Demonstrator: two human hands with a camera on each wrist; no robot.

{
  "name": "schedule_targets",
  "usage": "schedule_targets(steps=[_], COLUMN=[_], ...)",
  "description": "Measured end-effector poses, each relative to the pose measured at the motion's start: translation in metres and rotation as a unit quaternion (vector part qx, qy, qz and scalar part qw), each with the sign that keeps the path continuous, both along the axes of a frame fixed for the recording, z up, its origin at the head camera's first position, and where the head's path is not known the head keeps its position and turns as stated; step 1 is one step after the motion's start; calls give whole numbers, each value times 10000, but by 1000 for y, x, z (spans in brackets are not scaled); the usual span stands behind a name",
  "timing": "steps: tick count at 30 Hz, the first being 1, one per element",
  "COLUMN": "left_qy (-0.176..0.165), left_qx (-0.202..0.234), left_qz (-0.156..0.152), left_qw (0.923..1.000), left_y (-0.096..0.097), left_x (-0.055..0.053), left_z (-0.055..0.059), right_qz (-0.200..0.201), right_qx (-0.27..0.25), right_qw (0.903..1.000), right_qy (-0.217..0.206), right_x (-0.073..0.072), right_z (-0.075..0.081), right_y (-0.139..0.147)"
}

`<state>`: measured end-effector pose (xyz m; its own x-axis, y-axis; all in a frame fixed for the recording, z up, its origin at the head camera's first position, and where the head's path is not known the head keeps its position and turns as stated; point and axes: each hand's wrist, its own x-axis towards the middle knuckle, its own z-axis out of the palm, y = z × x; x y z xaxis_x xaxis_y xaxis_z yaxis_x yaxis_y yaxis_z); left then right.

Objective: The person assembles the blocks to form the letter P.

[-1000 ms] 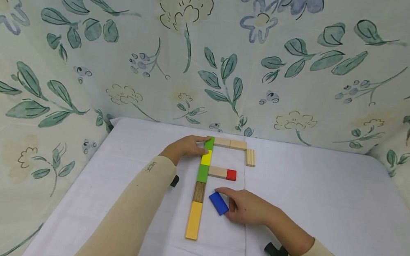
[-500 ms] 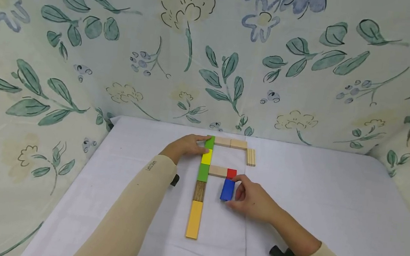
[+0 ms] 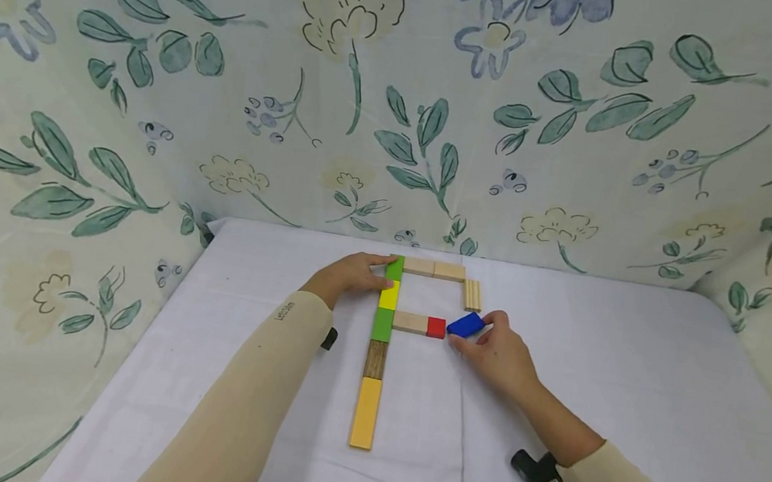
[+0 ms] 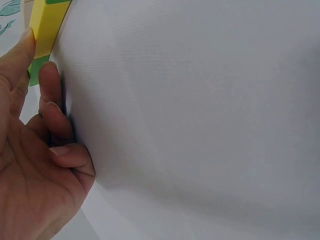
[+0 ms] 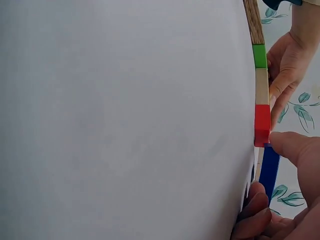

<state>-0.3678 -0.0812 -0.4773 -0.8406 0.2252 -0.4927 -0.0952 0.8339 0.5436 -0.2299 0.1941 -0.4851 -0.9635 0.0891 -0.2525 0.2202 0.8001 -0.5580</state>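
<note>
My right hand [image 3: 502, 357] pinches a blue wooden block [image 3: 466, 325] between thumb and fingers. The block lies slanted, one end right at the small red block [image 3: 436, 328], the other toward a ridged natural-wood block [image 3: 472, 296]. In the right wrist view the thumb is at the red block's corner, and the blue block [image 5: 270, 172] shows beyond it. My left hand [image 3: 353, 274] rests at the top of a column of blocks. Its index finger touches the upper green block [image 3: 394, 267] and its thumb the yellow block [image 3: 389, 294]; the left wrist view shows the other fingers curled on the cloth.
Down the column come a lower green block [image 3: 382, 324], a brown grained block [image 3: 375, 359] and a long orange-yellow block [image 3: 365, 413]. Two plain wooden blocks [image 3: 434, 270] extend right from the top; another plain block [image 3: 410, 322] joins the red one. White cloth [image 3: 590, 369] covers the table.
My right hand has carried the blue block up and right, from below the row, past the red block's lower side, to its right, turning it on the way. The left hand has stayed put.
</note>
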Motion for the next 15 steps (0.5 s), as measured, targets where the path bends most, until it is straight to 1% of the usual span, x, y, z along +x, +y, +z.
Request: schedule_targets(steps=[8,15], left_qy=[19,-9], left_qx=[58,58], left_qz=[-1,13], left_qw=[10000,10000], left_y=[-1,-1], left_x=[1,1], left_z=[0,1], right_qz=[-42,49], right_qx=[236,373], right_qw=[9995,9992], right_qy=[-187,-136], right_x=[-9,-10], right_z=[-5,-5], right_y=[1,0])
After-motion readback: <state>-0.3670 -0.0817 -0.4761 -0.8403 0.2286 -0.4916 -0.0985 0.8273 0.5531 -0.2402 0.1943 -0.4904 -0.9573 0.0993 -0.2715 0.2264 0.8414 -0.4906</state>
